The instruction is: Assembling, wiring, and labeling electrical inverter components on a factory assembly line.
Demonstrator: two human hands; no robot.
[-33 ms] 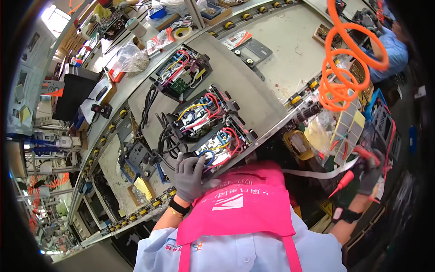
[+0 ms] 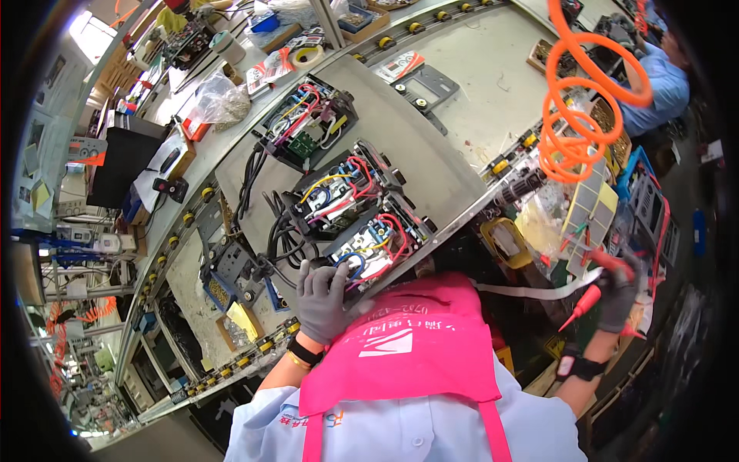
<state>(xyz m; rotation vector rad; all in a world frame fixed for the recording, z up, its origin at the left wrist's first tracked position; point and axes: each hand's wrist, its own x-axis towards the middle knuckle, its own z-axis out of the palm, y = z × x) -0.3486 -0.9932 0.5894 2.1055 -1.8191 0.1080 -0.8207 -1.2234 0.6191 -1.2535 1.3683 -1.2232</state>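
Observation:
My left hand, in a grey glove, rests with fingers extended at the near edge of an opened electrical unit with white parts and red, blue and yellow wires. Its fingertips touch or nearly touch that unit. Behind it stand a second open unit and a third. Black cables lie coiled to their left. Over at the right, my gloved right hand is closed around a red-handled tool, whose kind I cannot make out. A red tapered piece sticks out beside that hand.
The units stand on a grey board over a roller conveyor. An orange coiled hose hangs at the right. Below it are a yellow bin and a divided parts tray. A person in blue works at the far right.
My right hand has shifted slightly left with the red-handled tool. My left hand stays in the same place by the nearest unit.

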